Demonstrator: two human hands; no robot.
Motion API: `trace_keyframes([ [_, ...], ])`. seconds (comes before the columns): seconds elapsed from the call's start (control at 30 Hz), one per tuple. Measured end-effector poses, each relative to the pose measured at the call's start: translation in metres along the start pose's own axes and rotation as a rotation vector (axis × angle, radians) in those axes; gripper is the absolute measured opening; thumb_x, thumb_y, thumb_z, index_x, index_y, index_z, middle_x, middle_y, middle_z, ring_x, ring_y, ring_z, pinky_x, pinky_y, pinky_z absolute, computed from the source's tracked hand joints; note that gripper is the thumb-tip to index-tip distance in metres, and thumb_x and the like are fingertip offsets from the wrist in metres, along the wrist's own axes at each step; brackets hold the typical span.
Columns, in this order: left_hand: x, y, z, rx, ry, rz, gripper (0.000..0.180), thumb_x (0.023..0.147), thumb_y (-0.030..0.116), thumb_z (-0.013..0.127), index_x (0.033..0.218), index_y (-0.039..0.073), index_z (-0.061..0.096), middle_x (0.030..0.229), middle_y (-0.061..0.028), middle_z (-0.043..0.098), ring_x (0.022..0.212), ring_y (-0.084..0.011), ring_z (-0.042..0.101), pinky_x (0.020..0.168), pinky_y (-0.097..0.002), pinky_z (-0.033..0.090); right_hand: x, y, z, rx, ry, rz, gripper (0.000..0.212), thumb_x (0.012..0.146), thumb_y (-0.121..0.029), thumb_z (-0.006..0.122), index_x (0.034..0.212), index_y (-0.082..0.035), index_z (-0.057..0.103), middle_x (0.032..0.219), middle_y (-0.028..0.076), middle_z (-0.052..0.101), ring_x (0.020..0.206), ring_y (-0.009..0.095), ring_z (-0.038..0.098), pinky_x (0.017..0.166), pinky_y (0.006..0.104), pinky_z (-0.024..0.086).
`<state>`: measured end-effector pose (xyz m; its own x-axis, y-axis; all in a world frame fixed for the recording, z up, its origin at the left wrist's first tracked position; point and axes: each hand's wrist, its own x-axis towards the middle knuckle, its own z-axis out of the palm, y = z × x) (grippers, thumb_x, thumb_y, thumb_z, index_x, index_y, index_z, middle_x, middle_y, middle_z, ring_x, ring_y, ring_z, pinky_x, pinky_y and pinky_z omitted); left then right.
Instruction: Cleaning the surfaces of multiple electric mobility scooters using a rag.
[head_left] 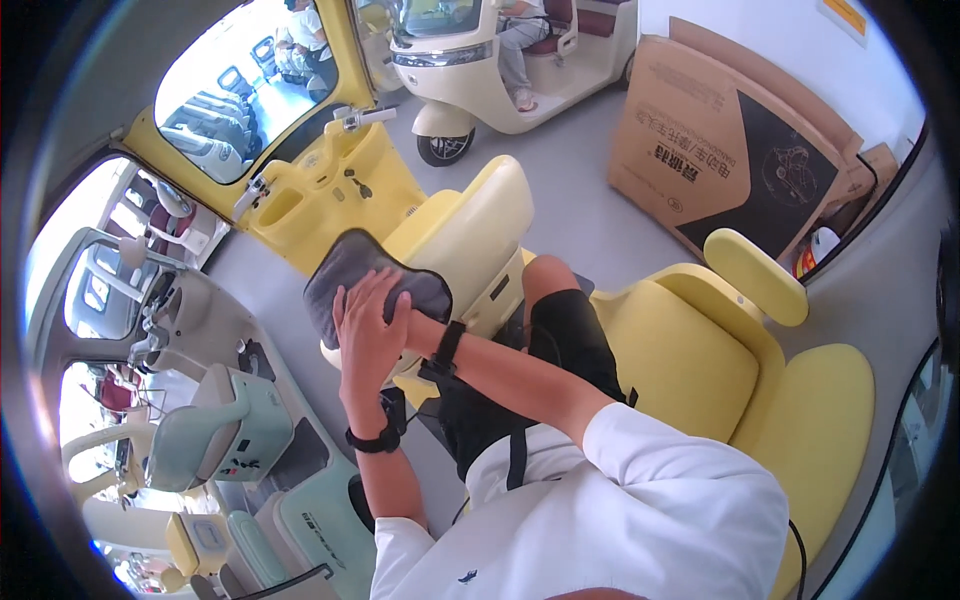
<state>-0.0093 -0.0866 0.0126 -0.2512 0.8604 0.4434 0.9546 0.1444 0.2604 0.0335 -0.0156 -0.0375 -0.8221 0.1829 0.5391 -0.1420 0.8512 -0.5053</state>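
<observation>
A dark grey cloth (pixel 350 262) with a black edge lies spread over the far left end of the cream-backed yellow seat's backrest (pixel 490 215). My left hand (pixel 368 340) is laid on the cloth, fingers stretched out and thumb apart. From the right, my right forearm crosses over, and my right hand (pixel 422 332) meets the left one at the cloth. Most of the right hand is hidden behind the left, so its fingers cannot be made out. Each wrist wears a black band.
I sit inside a yellow three-wheeler beside its rear seat (pixel 680 360). Ahead are its front panel (pixel 340 180) and windshield frame. Large cardboard boxes (pixel 720 150) lean on the right wall. A cream three-wheeler (pixel 500 70) with a seated person stands beyond; a mint-green vehicle (pixel 320 530) is at left.
</observation>
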Motion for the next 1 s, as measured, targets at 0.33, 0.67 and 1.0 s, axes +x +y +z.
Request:
trace_keyframes([
  [0.33, -0.021, -0.052, 0.028, -0.081, 0.106, -0.288, 0.033, 0.094, 0.030, 0.048, 0.117, 0.007, 0.057, 0.115, -0.0161, 0.059, 0.107, -0.0367, 0.053, 0.097, -0.0463, 0.037, -0.055, 0.029, -0.012, -0.079, -0.054, -0.028, 0.023, 0.075, -0.023, 0.065, 0.090, -0.005, 0.064, 0.076, 0.017, 0.064, 0.072, 0.036, 0.064, 0.068, 0.0428, 0.052],
  [0.67, -0.006, -0.074, 0.053, 0.339, 0.078, 0.003, 0.018, 0.090, 0.016, 0.048, 0.099, 0.004, 0.057, 0.092, -0.0125, 0.059, 0.087, -0.0323, 0.058, 0.078, -0.0451, 0.044, -0.011, 0.044, -0.043, -0.170, 0.216, -0.037, 0.039, 0.075, -0.027, 0.064, 0.107, -0.007, 0.054, 0.095, 0.012, 0.059, 0.095, 0.033, 0.057, 0.082, 0.0433, 0.046],
  [1.0, -0.026, -0.067, 0.033, 0.155, -0.085, -0.125, 0.028, 0.091, 0.007, 0.044, 0.117, -0.001, 0.051, 0.110, -0.0174, 0.056, 0.097, -0.0367, 0.055, 0.087, -0.0431, 0.044, 0.016, 0.056, -0.019, -0.382, -0.012, 0.152, 0.041, 0.088, -0.038, 0.047, 0.104, -0.004, 0.064, 0.108, 0.017, 0.061, 0.098, 0.033, 0.059, 0.091, 0.0437, 0.042],
])
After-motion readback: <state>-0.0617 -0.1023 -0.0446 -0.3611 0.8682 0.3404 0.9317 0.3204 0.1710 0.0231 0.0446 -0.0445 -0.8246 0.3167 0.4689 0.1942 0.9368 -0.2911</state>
